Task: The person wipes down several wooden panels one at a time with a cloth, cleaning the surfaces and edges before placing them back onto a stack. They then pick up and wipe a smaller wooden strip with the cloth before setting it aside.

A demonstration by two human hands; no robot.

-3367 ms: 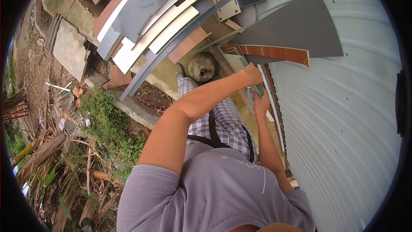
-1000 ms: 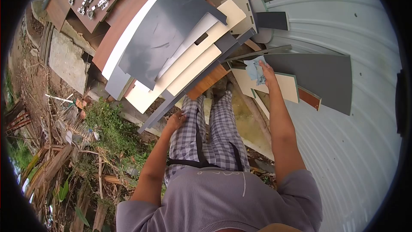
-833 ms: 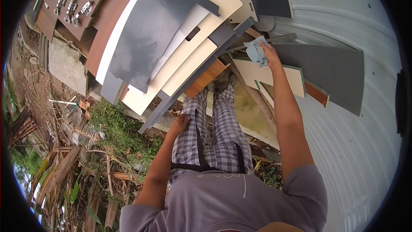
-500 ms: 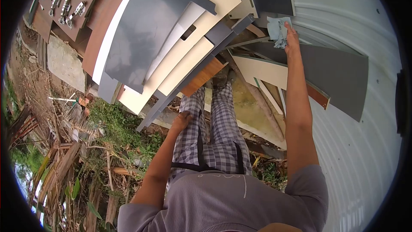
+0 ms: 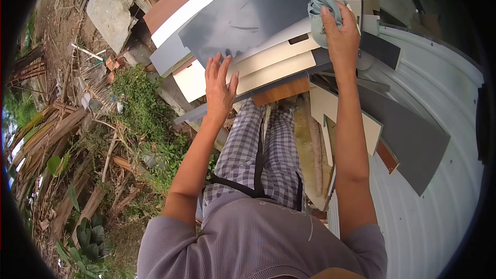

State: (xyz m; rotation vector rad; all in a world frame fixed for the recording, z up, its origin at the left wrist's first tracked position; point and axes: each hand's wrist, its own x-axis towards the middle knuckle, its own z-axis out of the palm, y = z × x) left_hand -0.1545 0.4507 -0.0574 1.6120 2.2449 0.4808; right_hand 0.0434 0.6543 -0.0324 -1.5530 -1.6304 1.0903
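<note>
On grey panel point(image 5: 258, 15): L hand point(image 5: 219, 90) flat, spread; R hand point(image 5: 340, 36) grips cloth point(image 5: 318, 13).

The left hand point(image 5: 219, 90) lies flat with fingers spread on the stacked offcuts, its fingertips at the lower edge of the grey panel point(image 5: 253, 15) and its palm over the cream boards point(image 5: 268, 64). The right hand point(image 5: 340, 36) grips a crumpled pale blue cloth point(image 5: 320, 8) against the top of the stack. A corrugated metal sheet point(image 5: 444, 139) runs along the right, and weeds point(image 5: 139, 108) grow at the left.
</note>
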